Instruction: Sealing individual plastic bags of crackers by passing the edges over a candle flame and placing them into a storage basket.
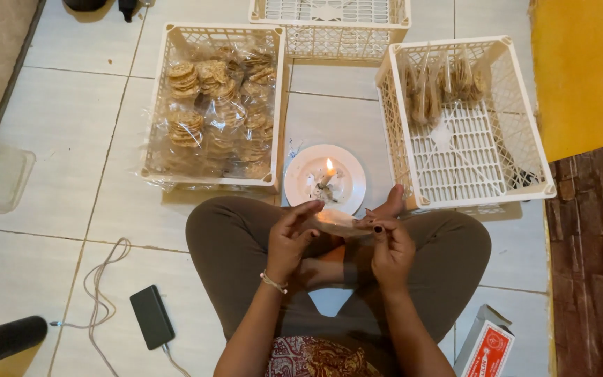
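— What's laid out around you on the tiled floor (64,139)?

— I sit cross-legged with everything in arm's reach. The biggest things are the white plastic crates: the left crate (212,105) is packed with clear bags of round crackers, and the right crate (465,122) holds only a few bags leaning upright at its far end, the rest of its mesh bottom bare. A third crate (329,24) stands behind them, between the two.

— And that white plate (308,178)?

— It sits just past my knees, between the two crates, with a short lit candle (326,174) standing on it. I judge it's kept that close so the flame is a short reach from my hands.

— What are your hands doing?

— They hold a small clear packet (336,222) over my lap, just short of the plate. My left hand (289,241) pinches one end with fingers curled, and my right hand (390,248) pinches the other end, so the packet stretches flat between them.

— Anything else lying about?

— A black power bank (151,316) with a grey cable (102,279) on my left, and a red-and-white box (486,343) by my right knee.
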